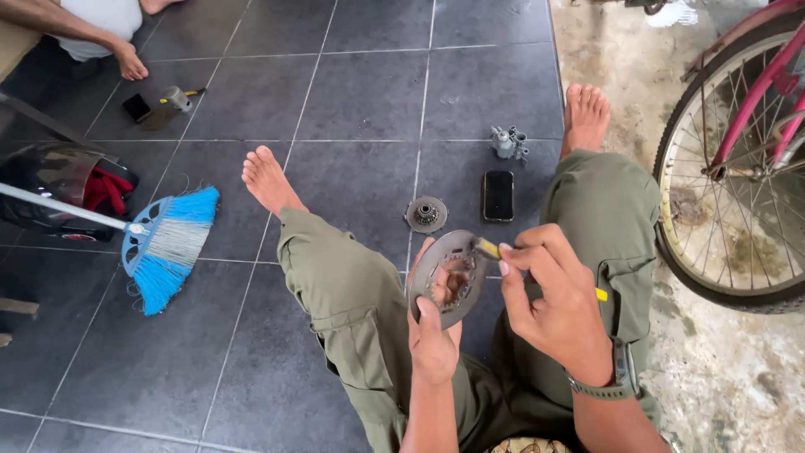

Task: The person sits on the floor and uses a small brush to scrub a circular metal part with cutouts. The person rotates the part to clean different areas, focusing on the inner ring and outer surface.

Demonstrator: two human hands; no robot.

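I sit on a tiled floor with my legs in olive trousers spread out. My left hand [434,331] grips a round grey metal disc [444,277] with a toothed opening, held upright between my knees. My right hand [558,306] holds a thin yellow-handled tool [488,248] whose tip touches the disc's upper right edge. A watch sits on my right wrist.
On the floor ahead lie a small round gear part [426,214], a black phone [498,195] and a small grey metal part [509,143]. A blue broom [163,243] and a dark helmet [59,184] lie left. A pink bicycle wheel [738,168] stands right. Another person's hand [130,63] rests at top left.
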